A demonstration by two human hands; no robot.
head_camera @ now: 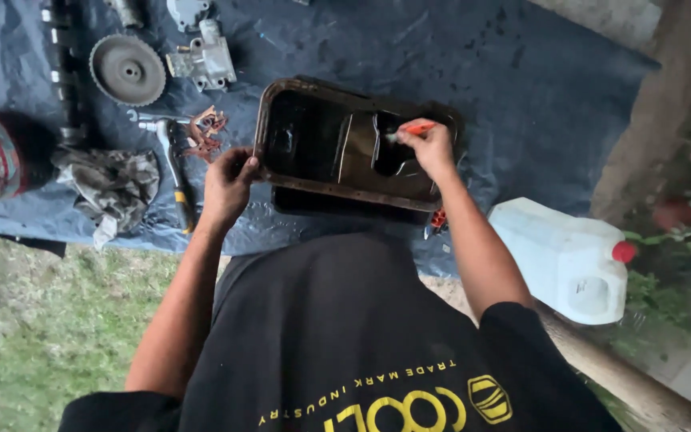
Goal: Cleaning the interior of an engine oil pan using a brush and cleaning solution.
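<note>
A black, greasy metal oil pan [281,100] lies tilted on a dark blue tarp, its open side up. My left hand [228,180] grips the pan's near left corner. My right hand [429,146] is closed on a small brush with an orange handle [417,128], whose tip rests inside the pan's deep well. My arms reach forward over my black shirt.
On the blue tarp [537,96] lie a toothed gear wheel [127,70], a grey metal pump housing [204,60], a camshaft [61,56], a dirty rag [109,186], a hand tool [176,172] and reddish gasket scraps [205,132]. A white plastic jug with a red cap [561,260] sits at the right. Grass lies at lower left.
</note>
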